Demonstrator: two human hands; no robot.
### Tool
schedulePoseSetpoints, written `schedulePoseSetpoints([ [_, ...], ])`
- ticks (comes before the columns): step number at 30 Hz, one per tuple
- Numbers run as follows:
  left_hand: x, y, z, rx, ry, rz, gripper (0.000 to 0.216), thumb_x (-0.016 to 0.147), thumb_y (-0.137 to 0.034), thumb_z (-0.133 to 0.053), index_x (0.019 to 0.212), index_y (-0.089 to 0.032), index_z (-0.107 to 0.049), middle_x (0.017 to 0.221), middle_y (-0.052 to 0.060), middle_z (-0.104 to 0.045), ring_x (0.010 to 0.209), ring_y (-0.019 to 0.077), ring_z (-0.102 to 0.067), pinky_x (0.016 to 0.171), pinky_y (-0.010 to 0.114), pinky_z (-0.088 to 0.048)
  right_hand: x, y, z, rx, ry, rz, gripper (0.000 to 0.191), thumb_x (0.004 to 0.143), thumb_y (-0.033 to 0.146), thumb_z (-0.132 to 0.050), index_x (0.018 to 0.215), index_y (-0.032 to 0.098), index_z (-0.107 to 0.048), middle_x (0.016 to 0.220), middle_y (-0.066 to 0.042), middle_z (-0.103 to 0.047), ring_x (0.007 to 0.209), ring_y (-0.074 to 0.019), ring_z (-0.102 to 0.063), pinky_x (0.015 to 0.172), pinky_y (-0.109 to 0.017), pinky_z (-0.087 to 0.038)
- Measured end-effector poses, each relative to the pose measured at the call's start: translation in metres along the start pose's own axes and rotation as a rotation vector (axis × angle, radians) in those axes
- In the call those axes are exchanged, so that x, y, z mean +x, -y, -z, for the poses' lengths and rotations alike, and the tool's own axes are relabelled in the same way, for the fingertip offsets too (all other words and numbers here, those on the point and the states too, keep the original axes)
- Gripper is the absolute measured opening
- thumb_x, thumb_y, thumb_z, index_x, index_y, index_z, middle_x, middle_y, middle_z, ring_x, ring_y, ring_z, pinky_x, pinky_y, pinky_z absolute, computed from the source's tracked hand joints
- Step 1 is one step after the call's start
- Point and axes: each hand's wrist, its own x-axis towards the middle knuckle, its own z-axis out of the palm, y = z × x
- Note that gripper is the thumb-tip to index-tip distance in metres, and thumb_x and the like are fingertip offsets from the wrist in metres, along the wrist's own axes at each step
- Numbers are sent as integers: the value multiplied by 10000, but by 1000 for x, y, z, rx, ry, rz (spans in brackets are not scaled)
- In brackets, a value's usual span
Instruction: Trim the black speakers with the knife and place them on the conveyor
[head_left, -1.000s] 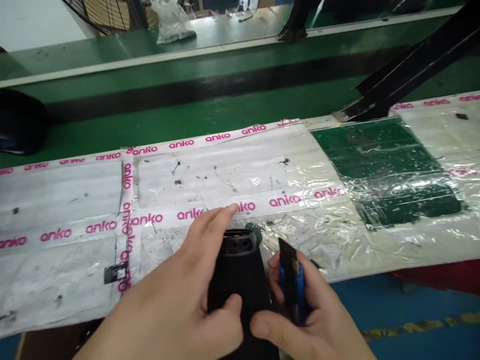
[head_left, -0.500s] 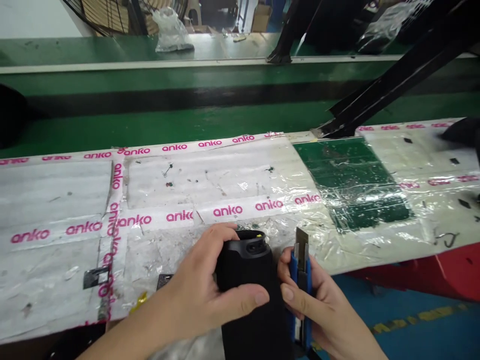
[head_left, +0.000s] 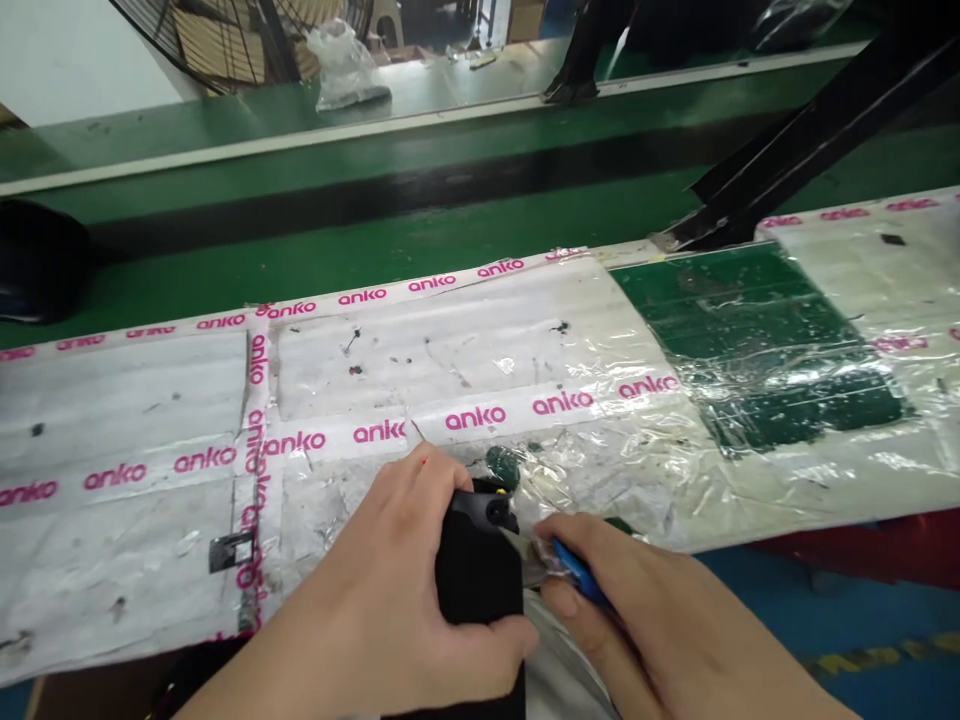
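"While the left hand (head_left: 390, 600) grips the black part (head_left: 480, 575) at the table (head_left: 150, 400) edge, what does the right hand (head_left: 660, 630) hold?"

"The blue knife (head_left: 576, 578), blade at the part's side. It should cut slowly, away from that thumb. The left hand should press it firm."

Our left hand (head_left: 390, 610) covers much of the black casing (head_left: 480, 565), whose lower end runs off the bottom edge. Only a short blue stretch of the cutter (head_left: 576, 574) shows past our right hand (head_left: 667, 630), and we cannot make out its blade, which is blurred. The fan (head_left: 225, 40) and a dark rounded object (head_left: 37, 260) are cropped by the picture's edges.
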Motion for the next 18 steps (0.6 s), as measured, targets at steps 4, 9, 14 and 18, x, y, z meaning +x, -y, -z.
schedulePoseSetpoints([
  [4, 7, -1, -2, -3, 12, 0, 440, 645, -246, -743, 958, -276, -436, 949, -5, -542, 871, 257, -543, 809, 422, -502, 10, -1, 3, -469, -45, 218, 349, 1141, 239, -215, 1198, 146, -547, 827, -83, -750, 613, -237, -734, 411, -337, -498],
  [9, 12, 1, -1, -34, 8, -10, 416, 625, -218, -745, 920, -276, -458, 934, -10, -576, 896, 271, -570, 816, 426, -505, 7, -1, -1, -506, 19, 219, 345, 1139, 230, -243, 1237, 136, -560, 868, -77, -760, 658, -230, -737, 445, -353, -508],
  [14, 12, 1, -1, -39, 10, -13, 405, 617, -218, -750, 905, -275, -471, 944, -5, -600, 914, 281, -584, 811, 427, -506, -3, -4, -1, -509, 99, 239, 314, 1033, 137, -390, 1278, 129, -587, 974, -100, -788, 726, -269, -745, 473, -399, -536],
  [18, 12, 2, -2, -41, -4, -13, 421, 597, -205, -754, 903, -277, -473, 958, 3, -610, 936, 299, -594, 808, 434, -510, -8, -5, -1, -505, 134, 245, 429, 853, 69, -507, 1265, 140, -604, 1063, -113, -797, 769, -295, -752, 496, -421, -565],
])
